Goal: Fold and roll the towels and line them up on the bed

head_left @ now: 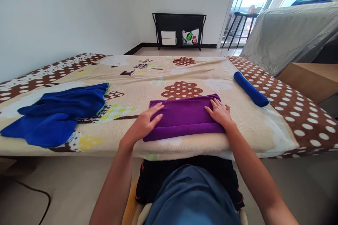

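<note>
A purple towel (185,116), folded into a long flat rectangle, lies on the bed near its front edge. My left hand (149,121) rests on its left end with the fingers stretched out. On the right end lies my right hand (218,111), its fingers spread flat on the cloth. To the left a crumpled blue towel (66,109) with a green edge is spread loosely on the blanket. A second blue towel (250,89), rolled into a tight cylinder, sits off to the right.
A cream patterned blanket (137,91) covers the bed, with brown polka-dot borders. A cardboard box (308,81) and a plastic-covered piece of furniture (287,31) stand at the right. Against the far wall is a black rack (179,21); a stool (243,24) stands by the window.
</note>
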`<state>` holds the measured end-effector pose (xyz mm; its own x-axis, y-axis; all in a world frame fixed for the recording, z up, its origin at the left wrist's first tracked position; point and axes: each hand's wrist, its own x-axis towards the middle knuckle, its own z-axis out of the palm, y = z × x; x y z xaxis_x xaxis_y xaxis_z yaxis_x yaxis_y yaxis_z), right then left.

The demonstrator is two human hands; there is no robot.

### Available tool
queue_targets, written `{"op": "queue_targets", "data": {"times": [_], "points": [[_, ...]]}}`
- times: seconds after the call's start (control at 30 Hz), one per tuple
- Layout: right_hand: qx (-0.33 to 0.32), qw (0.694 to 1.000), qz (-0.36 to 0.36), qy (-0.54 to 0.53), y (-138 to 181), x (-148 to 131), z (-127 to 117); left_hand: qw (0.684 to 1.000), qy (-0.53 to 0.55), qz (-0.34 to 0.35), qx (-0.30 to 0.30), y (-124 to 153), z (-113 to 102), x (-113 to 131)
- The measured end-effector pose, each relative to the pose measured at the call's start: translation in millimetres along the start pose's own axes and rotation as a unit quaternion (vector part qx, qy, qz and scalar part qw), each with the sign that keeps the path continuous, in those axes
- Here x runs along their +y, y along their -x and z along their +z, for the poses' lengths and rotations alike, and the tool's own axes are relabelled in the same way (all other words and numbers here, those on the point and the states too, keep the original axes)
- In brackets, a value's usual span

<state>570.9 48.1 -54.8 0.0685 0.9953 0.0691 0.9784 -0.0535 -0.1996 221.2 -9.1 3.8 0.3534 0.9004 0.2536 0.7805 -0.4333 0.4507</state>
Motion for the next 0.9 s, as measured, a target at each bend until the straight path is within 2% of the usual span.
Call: {"op": "queue_targets", "data": {"times": [0.1, 0.17, 0.2, 0.27, 0.33, 0.47, 0.6, 0.7, 0.8, 0.83, 0.9], "points": [[-0.008, 1.000, 0.001, 0.007, -1, 0, 1, 0.990, 0.030, 0.065, -0.121, -4, 15, 38], [-0.013, 1.000, 0.002, 0.009, -1, 1, 2, 0.983, -0.012, 0.042, -0.180, -14, 33, 50], [-0.014, 1.000, 0.002, 0.010, -2, 1, 2, 0.981, -0.038, 0.015, -0.188, -20, 43, 51], [-0.016, 1.000, 0.002, 0.010, -2, 2, 2, 0.981, -0.077, -0.041, -0.172, -31, 55, 43], [-0.016, 1.000, 0.002, 0.009, -2, 2, 2, 0.981, -0.091, -0.075, -0.152, -39, 59, 28], [-0.010, 1.000, -0.001, 0.001, -1, 2, 2, 0.976, -0.125, -0.135, -0.118, -42, 48, -6], [0.011, 1.000, -0.012, -0.013, 0, 3, 5, 0.972, -0.146, -0.164, -0.077, -39, 42, -24], [0.040, 0.999, -0.024, -0.026, -2, 3, 4, 0.976, -0.149, -0.153, -0.046, -37, 43, -26], [0.089, 0.994, -0.054, -0.040, 3, 0, -5, 0.980, -0.150, -0.127, -0.005, -30, 38, -16], [0.105, 0.991, -0.068, -0.043, 8, -1, -9, 0.984, -0.144, -0.101, 0.021, -24, 34, -11], [0.147, 0.980, -0.121, -0.063, 24, -2, -18, 0.990, -0.114, -0.005, 0.088, -6, 26, 0]]}}
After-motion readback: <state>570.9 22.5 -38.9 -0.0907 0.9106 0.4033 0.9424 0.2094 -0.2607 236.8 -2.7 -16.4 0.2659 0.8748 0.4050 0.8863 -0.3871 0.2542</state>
